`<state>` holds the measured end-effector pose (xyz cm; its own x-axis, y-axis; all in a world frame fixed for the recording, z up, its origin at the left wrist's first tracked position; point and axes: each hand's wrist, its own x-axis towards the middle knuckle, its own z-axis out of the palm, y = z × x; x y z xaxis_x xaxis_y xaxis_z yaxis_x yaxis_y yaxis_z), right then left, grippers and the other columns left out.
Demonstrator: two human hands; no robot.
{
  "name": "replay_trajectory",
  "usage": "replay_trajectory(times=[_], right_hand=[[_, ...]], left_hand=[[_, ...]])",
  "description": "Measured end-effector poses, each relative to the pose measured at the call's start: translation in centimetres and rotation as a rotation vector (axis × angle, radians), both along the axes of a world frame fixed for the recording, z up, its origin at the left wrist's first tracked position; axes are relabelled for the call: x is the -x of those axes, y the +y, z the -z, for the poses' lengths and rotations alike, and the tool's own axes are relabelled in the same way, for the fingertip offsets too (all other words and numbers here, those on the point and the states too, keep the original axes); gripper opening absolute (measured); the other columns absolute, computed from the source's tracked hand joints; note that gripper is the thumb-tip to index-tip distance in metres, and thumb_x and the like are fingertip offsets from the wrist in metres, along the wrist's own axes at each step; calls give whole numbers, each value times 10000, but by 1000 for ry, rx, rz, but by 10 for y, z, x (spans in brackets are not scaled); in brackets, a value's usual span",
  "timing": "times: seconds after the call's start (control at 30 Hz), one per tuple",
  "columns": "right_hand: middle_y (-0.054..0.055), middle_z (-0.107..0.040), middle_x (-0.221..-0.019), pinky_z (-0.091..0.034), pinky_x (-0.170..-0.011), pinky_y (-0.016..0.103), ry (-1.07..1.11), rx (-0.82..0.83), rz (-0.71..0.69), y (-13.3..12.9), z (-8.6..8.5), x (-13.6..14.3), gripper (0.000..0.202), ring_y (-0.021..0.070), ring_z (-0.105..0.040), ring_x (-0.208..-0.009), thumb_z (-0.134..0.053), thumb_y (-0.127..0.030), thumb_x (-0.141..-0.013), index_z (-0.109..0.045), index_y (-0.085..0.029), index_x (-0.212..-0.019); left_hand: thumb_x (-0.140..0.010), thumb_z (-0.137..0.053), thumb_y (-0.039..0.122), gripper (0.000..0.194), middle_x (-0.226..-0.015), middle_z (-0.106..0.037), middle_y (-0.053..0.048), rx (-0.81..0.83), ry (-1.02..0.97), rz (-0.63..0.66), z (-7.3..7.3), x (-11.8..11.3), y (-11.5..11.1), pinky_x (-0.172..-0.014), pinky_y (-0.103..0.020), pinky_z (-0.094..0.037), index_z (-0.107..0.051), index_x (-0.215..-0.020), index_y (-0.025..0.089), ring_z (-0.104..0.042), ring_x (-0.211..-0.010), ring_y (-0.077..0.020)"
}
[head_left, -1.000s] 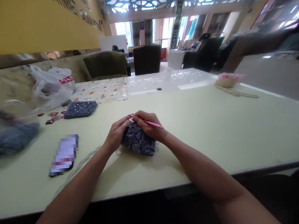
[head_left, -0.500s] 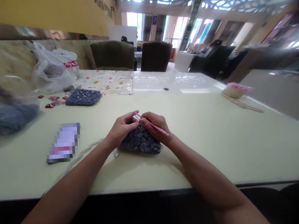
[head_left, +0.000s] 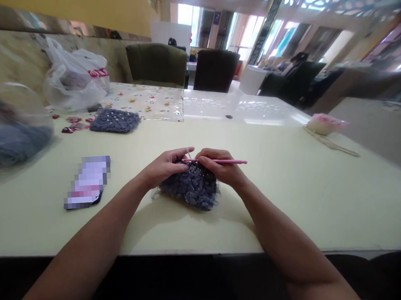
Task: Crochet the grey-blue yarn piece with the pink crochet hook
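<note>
A dark blue-grey crochet piece [head_left: 189,188] with a ruffled surface hangs between my hands, just over the table. My left hand [head_left: 166,169] pinches its upper left edge between thumb and fingers, and a pale strand of yarn [head_left: 188,152] runs over the raised index finger. In my right hand [head_left: 219,164] is a pink crochet hook [head_left: 229,161], lying nearly level with its tip at the top edge of the piece by my left thumb. The right fingers also touch the work's upper edge. Exactly which loop the tip sits in is too small to tell.
A second blue-grey crocheted piece [head_left: 114,120] lies at the back left beside small red packets [head_left: 74,120]. Plastic bags [head_left: 77,80] stand behind it. A phone [head_left: 88,182] rests left of my arms. A pink-topped bundle with cord [head_left: 327,123] sits far right.
The crochet hook has swung from a steep slant to nearly level, its handle end now further right. My right hand has turned with it. The view has shifted slightly.
</note>
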<state>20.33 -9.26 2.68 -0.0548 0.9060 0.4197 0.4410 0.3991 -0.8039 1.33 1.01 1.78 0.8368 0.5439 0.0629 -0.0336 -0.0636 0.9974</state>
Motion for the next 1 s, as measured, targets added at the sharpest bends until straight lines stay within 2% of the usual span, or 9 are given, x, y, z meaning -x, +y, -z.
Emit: replay_trajectory(times=[0.27,0.6,1.0], right_hand=[[13,-616,-750,-402,-602,252,-82,104,-103,-3,-7,-13,257,102,-517,-679,-536,-350,-954,-701,-175,-864],[31,-684,-842,-456,-664,228,-213,68,-172,-1,-6,-17,248,94,-579,-736,-509,-289,-968,-715,-151,-968],[45,-691,-866,-437,-673,230,-318,84,-189,-1,-5,-16,266,95,-570,-735,-475,-268,-985,-701,-131,-959]], left_hand=[[-705,-702,217,557,-955,-633,-43,-34,49,-43,-1,-1,-2,-994,-428,-396,-682,-1262,196,-572,-946,-220],[-675,-694,206,651,-850,-587,-9,-19,79,-129,2,-4,-2,-864,-364,-397,-627,-1320,144,-537,-820,-166],[-689,-668,208,701,-867,-567,4,-30,135,-131,5,-5,-3,-820,-310,-373,-565,-1375,102,-527,-809,-135]])
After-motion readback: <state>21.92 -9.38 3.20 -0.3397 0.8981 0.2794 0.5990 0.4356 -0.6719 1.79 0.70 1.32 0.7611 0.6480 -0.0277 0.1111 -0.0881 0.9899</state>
